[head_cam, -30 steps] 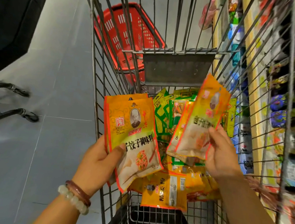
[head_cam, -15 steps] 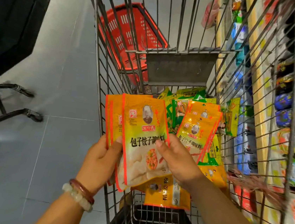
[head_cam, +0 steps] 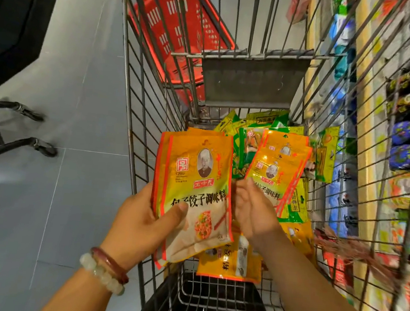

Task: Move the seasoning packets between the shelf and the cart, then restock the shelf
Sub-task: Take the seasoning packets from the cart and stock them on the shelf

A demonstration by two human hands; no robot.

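We're over the cart (head_cam: 137,112), collecting orange seasoning pkts for the shelf (head_cam: 368,79).

What's changed: a sec ago our right hand (head_cam: 253,212) held a pkt up over the cart's middle; half a sec ago it laid that pkt onto the front of the left-hand stack. Now it's let go and is back inside the cart, reaching toward the loose orange pkts (head_cam: 278,166) just past it. So the stack has grown by one, and we judge the next pick is already starting. Restocking itself isn't begun yet; the shelf sits just outside the cart's right wall.

Fingers: left hand (head_cam: 145,222) is clamped on the held stack (head_cam: 194,195), thumb across the front face, other fingers behind and hidden. It holds the stack upright at the cart's left wall, above the bottom. Right-hand fingers are loosely spread and gently curved, holding nothing; whether the tips touch the loose pkts, can't tell.

Counts, approx: held stack shows at least 2 layered edges, prob 3; exact no. hidden. Loose orange pkts in the cart: 2 overlapped near the right hand, 2 or so more on the cart floor beneath. Green pkts (head_cam: 244,144) toward the cart's far end: several, too overlapped to count. 1 red basket (head_cam: 182,32) beyond the cart's far-left corner. 2 bracelets (head_cam: 106,269) on the left wrist.
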